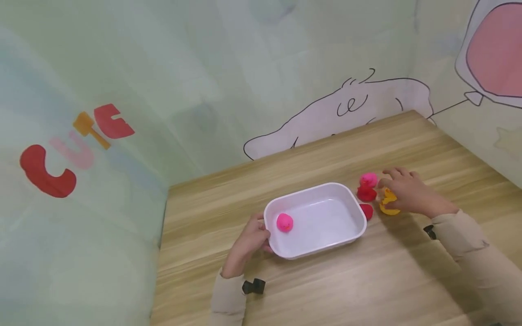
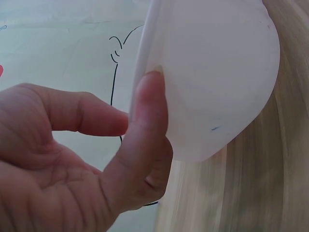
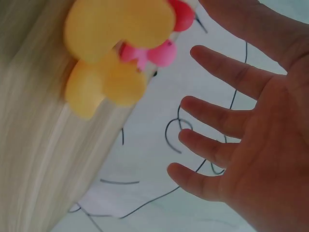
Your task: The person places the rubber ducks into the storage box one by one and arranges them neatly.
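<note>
A white plastic tray [image 1: 322, 222] sits on the table with one pink rubber duck [image 1: 284, 222] in its left part. My left hand [image 1: 252, 236] pinches the tray's left rim between thumb and fingers, as the left wrist view shows up close. Over by the tray's right side, my right hand [image 1: 412, 192] hovers with spread fingers above two yellow rubber ducks [image 3: 108, 31]. In the right wrist view its palm holds nothing, and the ducks lie beyond the fingertips. Beside the yellow ones are a red duck [image 1: 367, 193] and a pink duck [image 1: 369, 179].
Another red duck [image 1: 367, 211] sits at the tray's right edge, partly hidden by it. The wooden table [image 1: 212, 217] meets walls at its left, back and right, covered with cartoon drawings [image 1: 350, 104] and letters.
</note>
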Demonstrator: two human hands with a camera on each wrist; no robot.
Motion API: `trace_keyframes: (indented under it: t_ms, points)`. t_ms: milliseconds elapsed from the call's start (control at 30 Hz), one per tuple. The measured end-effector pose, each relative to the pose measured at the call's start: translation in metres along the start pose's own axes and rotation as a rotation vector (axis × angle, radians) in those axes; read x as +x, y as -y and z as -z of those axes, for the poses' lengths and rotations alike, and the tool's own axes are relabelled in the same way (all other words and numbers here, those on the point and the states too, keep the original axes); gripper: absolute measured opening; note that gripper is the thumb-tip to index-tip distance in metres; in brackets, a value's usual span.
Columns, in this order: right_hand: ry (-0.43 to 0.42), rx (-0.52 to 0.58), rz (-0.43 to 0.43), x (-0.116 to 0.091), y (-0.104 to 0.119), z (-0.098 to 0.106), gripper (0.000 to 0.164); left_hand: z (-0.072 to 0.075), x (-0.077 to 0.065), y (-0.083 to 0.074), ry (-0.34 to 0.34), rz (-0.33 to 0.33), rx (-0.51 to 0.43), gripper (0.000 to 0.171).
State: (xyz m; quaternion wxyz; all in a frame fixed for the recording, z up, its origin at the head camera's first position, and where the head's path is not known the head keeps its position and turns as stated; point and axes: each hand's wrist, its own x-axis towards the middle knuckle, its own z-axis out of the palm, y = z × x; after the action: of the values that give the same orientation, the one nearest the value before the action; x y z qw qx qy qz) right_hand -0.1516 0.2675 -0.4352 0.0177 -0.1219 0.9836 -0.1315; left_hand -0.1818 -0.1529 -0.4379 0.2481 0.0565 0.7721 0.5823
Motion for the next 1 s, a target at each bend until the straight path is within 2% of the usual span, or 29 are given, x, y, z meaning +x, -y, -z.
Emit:
trace_keyframes:
  t_ms: [233,433,667,1000]
  points:
    - [0.012,0.041,-0.044,-0.008,-0.009,-0.002,0.029,0.005,-0.004,0.001,-0.011,0.014,0.000,0.065]
    - [-0.003,0.014,-0.027,-0.011,-0.012,-0.008,0.023,0.002,0.000,0.002,-0.016,0.016,0.006,0.067]
    - [-0.015,-0.001,-0.003,-0.010,-0.012,-0.009,0.022,-0.001,-0.001,-0.001,-0.019,0.013,0.004,0.065]
    - [-0.033,0.004,0.043,-0.010,0.004,0.009,0.033,0.002,-0.001,-0.001,-0.008,0.023,0.004,0.065]
